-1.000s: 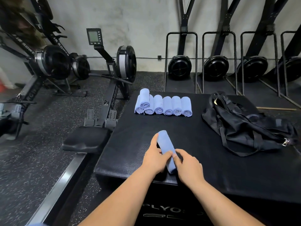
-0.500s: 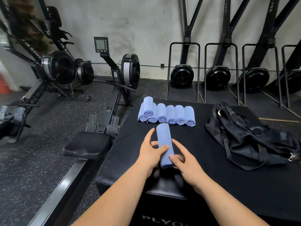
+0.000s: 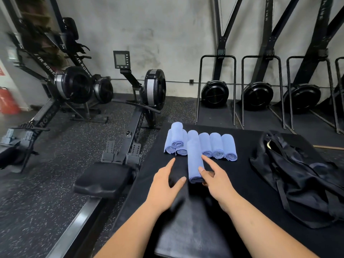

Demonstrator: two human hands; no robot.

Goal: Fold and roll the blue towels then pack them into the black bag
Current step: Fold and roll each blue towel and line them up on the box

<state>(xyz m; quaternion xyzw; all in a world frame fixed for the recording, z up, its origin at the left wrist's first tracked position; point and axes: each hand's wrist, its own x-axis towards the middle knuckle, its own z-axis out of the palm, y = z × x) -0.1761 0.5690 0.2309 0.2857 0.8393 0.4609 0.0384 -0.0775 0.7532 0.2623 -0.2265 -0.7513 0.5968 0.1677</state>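
Lay the rolled towel (image 3: 194, 161), pinched in the right hand (image 3: 217, 183), snug against the towel row (image 3: 216, 146), empty left hand (image 3: 165, 187) spread to steady.

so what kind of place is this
Most likely a gym: rowers stand on the left, upright trainers with fan wheels line the wall, and the floor is speckled rubber.

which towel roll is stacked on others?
The roll at the row's left end: it rests on two rolls; the row's others lie on the platform.
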